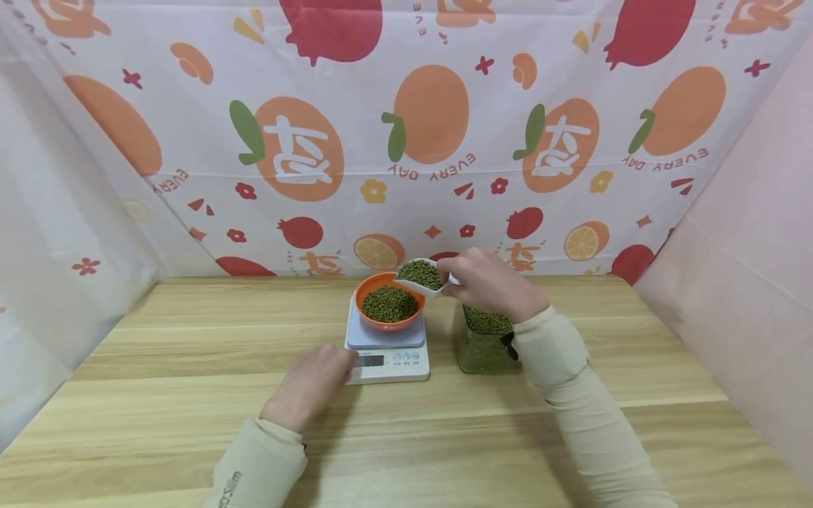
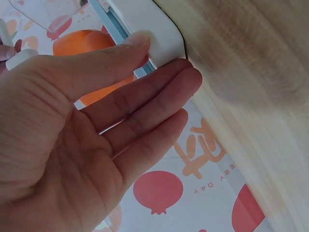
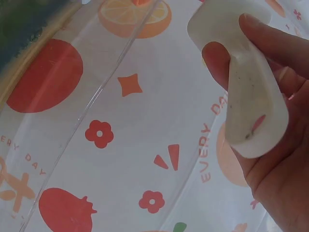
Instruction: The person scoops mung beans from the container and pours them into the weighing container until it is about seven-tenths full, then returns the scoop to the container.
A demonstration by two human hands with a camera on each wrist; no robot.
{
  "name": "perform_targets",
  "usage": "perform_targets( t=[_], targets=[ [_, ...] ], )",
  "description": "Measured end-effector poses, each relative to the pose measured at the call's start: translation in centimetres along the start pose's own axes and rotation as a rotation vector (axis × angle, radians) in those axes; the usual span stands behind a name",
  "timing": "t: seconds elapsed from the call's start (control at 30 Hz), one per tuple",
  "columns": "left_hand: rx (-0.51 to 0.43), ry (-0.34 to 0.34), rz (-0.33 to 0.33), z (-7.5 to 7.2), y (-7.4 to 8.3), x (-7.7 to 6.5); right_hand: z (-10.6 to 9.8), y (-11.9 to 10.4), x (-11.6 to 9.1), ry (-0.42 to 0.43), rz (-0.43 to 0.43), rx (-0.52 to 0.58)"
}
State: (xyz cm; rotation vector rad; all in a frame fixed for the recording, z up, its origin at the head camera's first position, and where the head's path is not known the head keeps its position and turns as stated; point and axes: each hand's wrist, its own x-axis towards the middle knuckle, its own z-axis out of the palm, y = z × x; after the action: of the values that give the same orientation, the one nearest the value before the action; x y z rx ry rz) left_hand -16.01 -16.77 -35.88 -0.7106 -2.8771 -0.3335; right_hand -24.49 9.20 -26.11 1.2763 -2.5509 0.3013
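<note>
My right hand (image 1: 485,279) grips the handle of a white scoop (image 3: 258,104), its thumb and fingers around it. Green mung beans (image 1: 418,273) fill the scoop, whose lip overlaps the right rim of an orange bowl (image 1: 389,326). More mung beans (image 1: 389,305) lie in the bowl, which sits on the pale blue platform of a white kitchen scale (image 1: 413,372). At the scale's front left corner my left hand (image 1: 314,381) holds the edge between thumb and fingers; in the left wrist view, the other fingers (image 2: 159,104) extend beside the corner.
Right of the scale stands a clear container (image 1: 485,353) of mung beans with a black clasp, partly behind my right forearm. The wooden table (image 1: 190,367) ends at a fruit-printed cloth (image 1: 362,155) at the back, with pale cloth on both sides.
</note>
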Motion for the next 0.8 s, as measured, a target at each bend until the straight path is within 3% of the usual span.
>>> perform_targets(
  t=[0.53,0.8],
  targets=[
    [-0.008,0.010,-0.003,-0.3,-0.2,0.2,-1.2,-0.6,1.8,-0.101,0.031,-0.074],
    [0.036,0.020,0.019,0.0,-0.2,0.0,-0.5,-0.9,2.4,-0.175,0.008,-0.120]
  ],
)
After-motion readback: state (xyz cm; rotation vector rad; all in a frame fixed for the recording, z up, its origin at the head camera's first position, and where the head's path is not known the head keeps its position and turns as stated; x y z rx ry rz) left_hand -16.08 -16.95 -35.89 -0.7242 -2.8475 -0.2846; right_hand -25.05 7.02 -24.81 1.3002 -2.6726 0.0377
